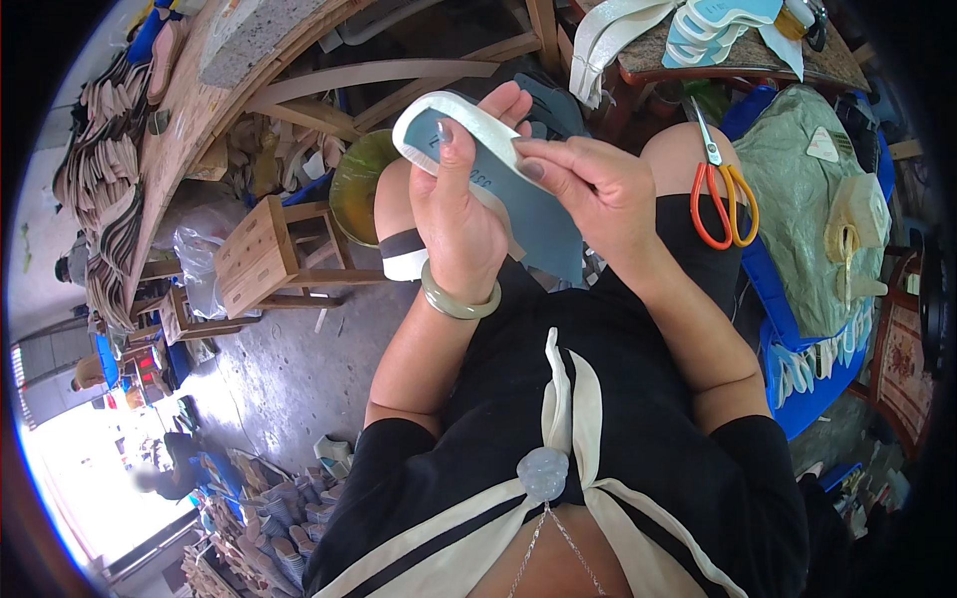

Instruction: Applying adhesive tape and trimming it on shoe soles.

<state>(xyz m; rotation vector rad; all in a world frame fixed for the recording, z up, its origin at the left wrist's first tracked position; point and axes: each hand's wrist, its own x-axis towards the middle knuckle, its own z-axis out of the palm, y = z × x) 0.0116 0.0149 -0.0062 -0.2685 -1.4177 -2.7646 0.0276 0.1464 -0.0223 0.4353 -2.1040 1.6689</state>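
Note:
A light blue shoe insole [538, 224] with a white strip [464, 106] around its rounded end is held up over my lap. My left hand [454, 214] grips it, thumb on the blue face and fingers behind. At the strip's edge on the right side, my right hand [603, 184] pinches thumb and forefinger together. The insole's lower end hangs between my knees. Scissors [720, 194] with red and orange handles lie on my right thigh, blades pointing away from me.
White strips [598, 45] and stacked blue insoles [706, 40] lie on a table at the far right. A green sheet [793, 199] with a tape roll [847, 239] covers a blue crate on the right. Wooden stools [261, 261] and a yellow-green bucket [357, 189] stand at left.

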